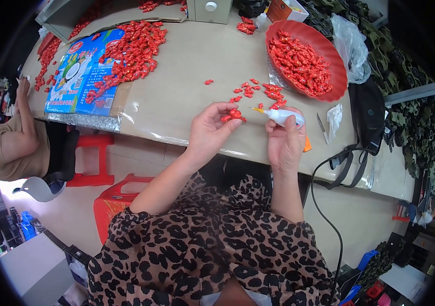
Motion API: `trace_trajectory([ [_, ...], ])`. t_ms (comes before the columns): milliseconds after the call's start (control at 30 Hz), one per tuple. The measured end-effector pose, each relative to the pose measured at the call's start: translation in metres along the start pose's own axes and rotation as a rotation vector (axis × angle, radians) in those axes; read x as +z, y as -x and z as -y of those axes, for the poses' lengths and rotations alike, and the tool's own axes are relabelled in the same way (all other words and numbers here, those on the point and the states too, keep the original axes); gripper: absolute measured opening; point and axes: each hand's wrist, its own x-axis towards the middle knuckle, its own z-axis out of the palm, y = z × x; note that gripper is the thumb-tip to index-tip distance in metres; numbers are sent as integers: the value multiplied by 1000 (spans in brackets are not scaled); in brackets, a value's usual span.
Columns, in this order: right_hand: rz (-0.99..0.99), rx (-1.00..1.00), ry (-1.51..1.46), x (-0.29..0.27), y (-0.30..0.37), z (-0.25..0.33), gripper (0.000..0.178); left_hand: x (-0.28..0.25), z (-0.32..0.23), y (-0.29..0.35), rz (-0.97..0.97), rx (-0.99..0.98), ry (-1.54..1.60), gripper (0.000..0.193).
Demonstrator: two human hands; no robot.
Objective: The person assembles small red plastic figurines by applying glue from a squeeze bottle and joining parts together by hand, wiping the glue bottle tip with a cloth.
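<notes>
My left hand (208, 131) pinches a small glossy red piece (235, 115) between thumb and fingertips, just above the table's near edge. My right hand (286, 149) is closed around a small white squeeze bottle (282, 117). The bottle's thin yellowish needle tip points left toward the red piece, with a short gap between them. Several loose red pieces (248, 92) of the same kind lie on the table beyond my hands. A red scalloped bowl (310, 31) heaped with such pieces stands at the far right. The exact shape of the held piece is partly hidden by my fingers.
A blue printed cardboard sheet (67, 81) at the left bears a pile of red pieces (136, 51). Right of my hands are a slim metal tool (322, 127), a crumpled tissue (335, 120) and a black bag (368, 109). A co-worker (13, 148) sits left, near a red stool (106, 160).
</notes>
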Motion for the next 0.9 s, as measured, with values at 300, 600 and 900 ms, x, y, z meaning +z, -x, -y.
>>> trace_trajectory([
  [300, -10, -228, 388, 3, 14, -11, 22, 1, 2, 2, -49, 52, -80, 25],
  [600, 49, -317, 534, 0, 16, -15, 24, 3, 1, 3, -77, 46, -100, 26],
  [900, 51, -322, 592, -3, 16, -16, 23, 3, 2, 3, -84, 54, -130, 26],
])
